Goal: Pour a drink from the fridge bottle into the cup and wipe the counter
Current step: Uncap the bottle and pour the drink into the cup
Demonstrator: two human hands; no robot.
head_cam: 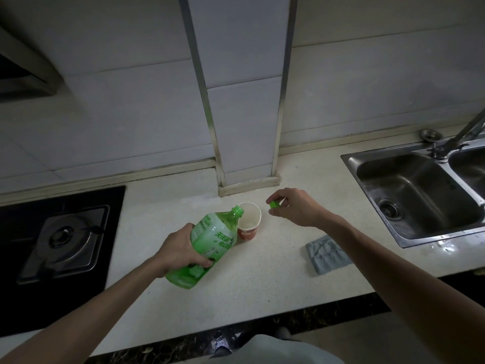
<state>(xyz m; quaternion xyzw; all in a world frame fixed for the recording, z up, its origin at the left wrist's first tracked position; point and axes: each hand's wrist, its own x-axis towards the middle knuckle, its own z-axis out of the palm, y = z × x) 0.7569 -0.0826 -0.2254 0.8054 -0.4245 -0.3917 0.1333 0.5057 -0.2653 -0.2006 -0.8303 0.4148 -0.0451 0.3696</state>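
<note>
My left hand (pixel 181 250) grips a green plastic bottle (pixel 207 245) around its lower body. The bottle is tilted, its uncapped neck resting over the rim of a paper cup (pixel 248 222) that stands on the pale counter (pixel 262 279). The cup is white inside with an orange-red band outside. My right hand (pixel 294 206) hovers just right of the cup and pinches the green bottle cap (pixel 273 204) between thumb and fingers. A grey-blue cloth (pixel 328 254) lies flat on the counter to the right, near the sink.
A black gas hob (pixel 63 240) fills the counter's left end. A steel double sink (pixel 420 195) with a tap (pixel 462 132) sits at the right. A tiled pillar (pixel 244 127) juts out from the wall just behind the cup.
</note>
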